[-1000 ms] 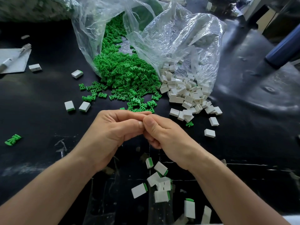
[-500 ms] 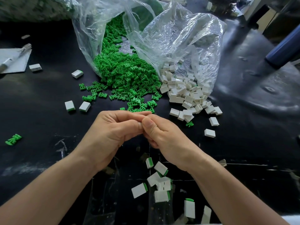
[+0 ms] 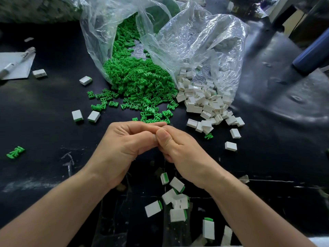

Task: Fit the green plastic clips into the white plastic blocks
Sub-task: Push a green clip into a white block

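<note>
My left hand (image 3: 122, 145) and my right hand (image 3: 179, 148) meet at the fingertips above the black table, just in front of the green clips. All the fingers are curled inward and the thumbs press side by side. Whatever they pinch is hidden inside the fingers. A heap of green clips (image 3: 138, 82) spills from a clear bag (image 3: 99, 41). To its right, white blocks (image 3: 201, 102) spill from a second clear bag (image 3: 204, 41). Several white blocks with green clips fitted (image 3: 176, 200) lie below my hands near the table's front edge.
Two fitted blocks (image 3: 85, 116) lie left of my hands, and two more blocks (image 3: 85, 80) sit farther back left. A stray green clip (image 3: 15, 152) lies at the far left. A pen on paper (image 3: 16, 65) is at the back left. A blue tube (image 3: 313, 54) stands at the right.
Both hands stay pressed together at the same spot; only the thumbs have shifted slightly. Nothing on the table has moved.
</note>
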Demonstrator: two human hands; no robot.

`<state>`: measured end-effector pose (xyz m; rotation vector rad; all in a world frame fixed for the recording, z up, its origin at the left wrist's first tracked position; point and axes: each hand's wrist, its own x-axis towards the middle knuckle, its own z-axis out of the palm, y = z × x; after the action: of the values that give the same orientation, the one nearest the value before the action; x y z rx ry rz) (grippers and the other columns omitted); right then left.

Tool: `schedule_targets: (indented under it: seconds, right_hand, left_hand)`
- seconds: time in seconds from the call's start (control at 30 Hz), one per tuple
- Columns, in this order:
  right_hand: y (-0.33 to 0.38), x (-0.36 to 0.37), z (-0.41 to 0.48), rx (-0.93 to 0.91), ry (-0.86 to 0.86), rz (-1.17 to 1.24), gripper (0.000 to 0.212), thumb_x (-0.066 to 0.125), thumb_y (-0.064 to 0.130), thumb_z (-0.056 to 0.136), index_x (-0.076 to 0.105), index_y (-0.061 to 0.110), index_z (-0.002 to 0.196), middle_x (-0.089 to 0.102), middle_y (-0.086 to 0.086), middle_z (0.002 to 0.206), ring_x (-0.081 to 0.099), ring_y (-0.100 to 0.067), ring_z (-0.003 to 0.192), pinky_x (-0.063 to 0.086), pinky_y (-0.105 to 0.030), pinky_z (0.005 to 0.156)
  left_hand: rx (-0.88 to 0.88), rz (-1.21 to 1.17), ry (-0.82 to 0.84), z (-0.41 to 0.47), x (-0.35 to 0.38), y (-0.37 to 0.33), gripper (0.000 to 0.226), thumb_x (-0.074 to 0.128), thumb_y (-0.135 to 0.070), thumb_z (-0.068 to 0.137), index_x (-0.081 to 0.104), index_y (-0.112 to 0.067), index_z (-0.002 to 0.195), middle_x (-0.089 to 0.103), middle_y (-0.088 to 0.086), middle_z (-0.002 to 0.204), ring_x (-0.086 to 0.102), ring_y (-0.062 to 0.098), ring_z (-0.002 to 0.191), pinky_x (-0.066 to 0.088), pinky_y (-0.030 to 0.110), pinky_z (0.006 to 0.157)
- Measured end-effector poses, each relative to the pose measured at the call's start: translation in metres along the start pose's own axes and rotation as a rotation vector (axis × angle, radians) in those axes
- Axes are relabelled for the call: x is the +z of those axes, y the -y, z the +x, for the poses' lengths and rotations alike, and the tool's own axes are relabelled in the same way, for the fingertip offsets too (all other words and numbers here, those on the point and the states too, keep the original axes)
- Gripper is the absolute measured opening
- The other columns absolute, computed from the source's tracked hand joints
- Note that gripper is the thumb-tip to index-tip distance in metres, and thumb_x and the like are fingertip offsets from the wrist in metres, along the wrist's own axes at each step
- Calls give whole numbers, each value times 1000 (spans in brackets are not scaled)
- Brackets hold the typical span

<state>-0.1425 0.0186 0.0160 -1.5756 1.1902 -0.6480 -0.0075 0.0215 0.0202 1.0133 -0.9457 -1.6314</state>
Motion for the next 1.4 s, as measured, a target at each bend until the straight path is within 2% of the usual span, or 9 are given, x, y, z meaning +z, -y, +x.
schedule_targets:
  seconds: [0.2, 0.47, 0.7, 0.8, 0.87, 1.0, 1.1, 1.2, 1.4]
  right_hand:
    - [0, 1, 0, -18, -12, 5, 20, 33, 34, 98, 52, 37, 93, 49, 40, 60, 46, 19, 60, 31, -11, 57]
    - [-2, 3, 0, -38, -23, 32, 27, 33, 32, 98, 50, 39, 79, 50, 39, 60, 46, 18, 58, 32, -3, 52]
    - [-3, 2, 1, -29, -39, 7, 22, 33, 32, 99, 54, 36, 91, 50, 38, 59, 46, 17, 59, 32, -6, 55]
    - [0, -1, 0, 3, -19, 89, 26, 33, 35, 98, 59, 32, 99, 51, 26, 57, 45, 7, 58, 32, -13, 61]
    - [2, -6, 1, 66, 31, 229, 38, 32, 36, 98, 63, 15, 105, 44, 15, 57, 38, -1, 54, 32, -17, 54]
    - [6, -16, 3, 204, 120, 403, 49, 27, 45, 94, 55, 8, 79, 42, 4, 48, 31, -11, 49, 24, -22, 48]
    - [7, -20, 2, 217, 89, 236, 56, 27, 48, 95, 57, 10, 67, 43, 7, 41, 34, -6, 41, 27, -15, 41]
    - [2, -24, 4, 184, -98, -41, 50, 38, 46, 94, 63, 18, 60, 45, 10, 40, 39, 0, 40, 33, -15, 47]
    - [-16, -48, 11, 57, -538, -536, 13, 60, 27, 87, 68, 18, 92, 48, 10, 70, 49, -9, 69, 41, -26, 70]
  left_hand:
    - [-6, -21, -23, -1, 3, 0, 19, 61, -9, 54, 74, -3, 67, 74, 10, 89, 71, 19, 81, 55, 21, 65]
    - [-10, -38, -24, 0, 4, 1, 19, 58, -6, 55, 75, -5, 65, 74, 8, 88, 71, 17, 80, 54, 19, 65]
    - [-12, -52, -19, 0, 3, 1, 19, 60, -7, 56, 74, -3, 67, 74, 10, 89, 71, 18, 80, 54, 19, 65]
    - [-17, -27, -5, 1, 1, 0, 21, 60, -9, 58, 74, -3, 73, 73, 12, 89, 71, 20, 77, 55, 21, 65]
    - [-26, -13, 22, 1, 0, -2, 21, 63, -10, 59, 76, -6, 74, 72, 17, 81, 70, 22, 68, 55, 22, 64]
    - [-55, -7, 71, 1, -2, -3, 20, 70, -11, 62, 76, -8, 80, 73, 13, 79, 71, 19, 71, 55, 21, 66]
    - [-66, 15, 54, 1, -2, -3, 23, 65, -19, 60, 76, -12, 79, 74, 10, 80, 71, 17, 74, 56, 22, 65]
    - [-43, 78, -1, 1, -2, -4, 26, 69, -28, 53, 77, -18, 76, 74, 6, 76, 70, 14, 70, 56, 20, 61]
    - [-13, 311, 43, -3, 1, -4, 19, 70, -24, 56, 74, -12, 71, 68, 4, 58, 60, 7, 49, 44, 14, 44]
